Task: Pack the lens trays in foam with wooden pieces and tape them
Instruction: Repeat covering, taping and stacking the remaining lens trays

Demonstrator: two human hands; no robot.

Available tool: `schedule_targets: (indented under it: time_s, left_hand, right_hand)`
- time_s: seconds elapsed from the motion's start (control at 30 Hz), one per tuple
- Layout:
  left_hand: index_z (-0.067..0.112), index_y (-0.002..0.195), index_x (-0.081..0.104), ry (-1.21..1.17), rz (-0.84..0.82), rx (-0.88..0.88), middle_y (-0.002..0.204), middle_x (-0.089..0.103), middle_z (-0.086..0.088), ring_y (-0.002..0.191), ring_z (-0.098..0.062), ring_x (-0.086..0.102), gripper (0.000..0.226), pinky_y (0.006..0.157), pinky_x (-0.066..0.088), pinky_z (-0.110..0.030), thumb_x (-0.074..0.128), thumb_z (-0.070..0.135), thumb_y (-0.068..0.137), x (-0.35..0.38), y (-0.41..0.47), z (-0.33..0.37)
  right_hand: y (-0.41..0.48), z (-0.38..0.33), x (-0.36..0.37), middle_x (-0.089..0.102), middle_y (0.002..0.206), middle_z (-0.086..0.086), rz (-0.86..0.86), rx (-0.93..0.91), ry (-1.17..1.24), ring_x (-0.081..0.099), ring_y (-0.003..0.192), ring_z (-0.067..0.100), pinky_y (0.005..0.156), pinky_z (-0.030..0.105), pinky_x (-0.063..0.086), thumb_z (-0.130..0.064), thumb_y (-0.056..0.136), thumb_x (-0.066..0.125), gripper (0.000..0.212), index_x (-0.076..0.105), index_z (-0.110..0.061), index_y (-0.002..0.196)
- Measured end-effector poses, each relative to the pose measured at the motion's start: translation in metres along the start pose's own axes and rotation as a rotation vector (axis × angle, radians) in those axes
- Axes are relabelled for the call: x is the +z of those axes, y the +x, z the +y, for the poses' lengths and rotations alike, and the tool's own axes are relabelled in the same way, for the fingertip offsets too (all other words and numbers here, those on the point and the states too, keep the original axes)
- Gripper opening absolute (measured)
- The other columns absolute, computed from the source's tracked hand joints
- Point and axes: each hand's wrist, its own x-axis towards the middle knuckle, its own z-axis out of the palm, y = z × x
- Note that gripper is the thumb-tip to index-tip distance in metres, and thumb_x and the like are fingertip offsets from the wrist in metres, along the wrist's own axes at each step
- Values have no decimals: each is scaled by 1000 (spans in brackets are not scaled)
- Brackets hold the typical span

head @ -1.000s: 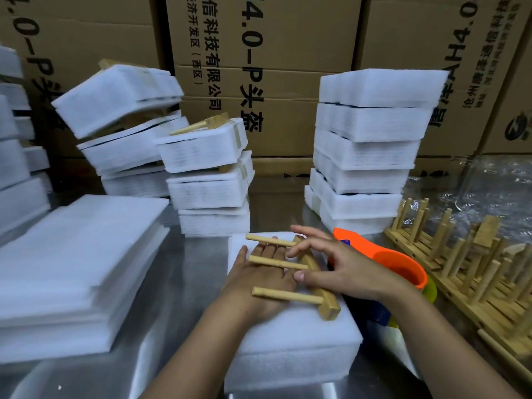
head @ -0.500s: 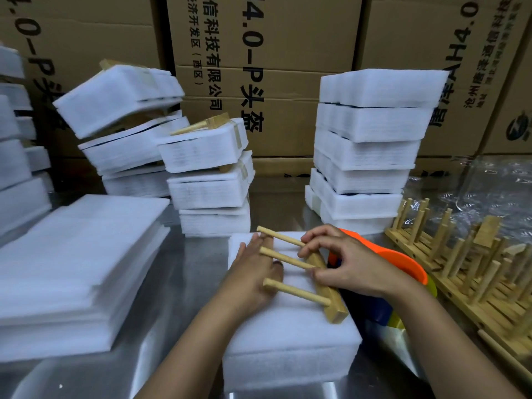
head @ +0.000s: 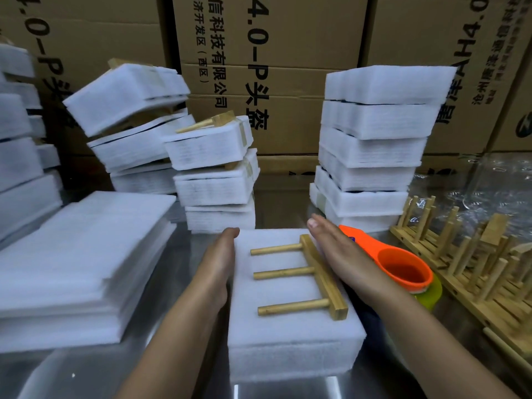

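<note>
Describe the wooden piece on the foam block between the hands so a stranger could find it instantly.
On the steel table, find the foam block nearest the camera, between the left hand and right hand. On top lies a wooden piece: one bar with three pegs pointing left. Unlike the wooden racks at right, whose pegs stand upright, it lies flat.

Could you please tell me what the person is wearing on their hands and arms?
Nothing that shows. The left hand and right hand are bare: no gloves, rings, watch or bracelet visible. The left forearm and right forearm are bare too, with no sleeve in view. The right hand's nails look short.
</note>
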Motion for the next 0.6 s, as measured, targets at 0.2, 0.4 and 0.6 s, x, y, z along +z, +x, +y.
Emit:
schedule_targets:
  time_s: [0.2, 0.4, 0.6]
  left_hand:
    - [11, 114, 63, -53, -134, -99, 106, 69, -15, 98, -34, 65, 52, 87, 51, -44, 40, 53, 94, 0, -1, -2]
    - [9, 116, 61, -87, -148, -115, 105, 69, -17, 96, -35, 65, 53, 77, 53, -41, 41, 53, 94, 2, 3, -5]
    - [25, 73, 47, -102, -108, 16, 36, 54, 16, 33, 1, 55, 30, 49, 40, -25, 44, 44, 96, 1, 0, -3]
  right_hand:
    - [4, 4, 9, 32, 152, -10, 34, 140, 138, 28, 140, 8, 118, 37, 19, -59, 92, 40, 61, 40, -27, 144]
    - [-2, -6, 5, 36, 150, -9, 69, 81, 41, 32, 137, 7, 110, 24, 23, -48, 94, 47, 57, 39, -23, 144]
    - [-30, -25, -46, 63, 114, -13, 324, -45, -569, 59, 104, 10, 83, 26, 45, -42, 85, 61, 39, 55, -31, 122]
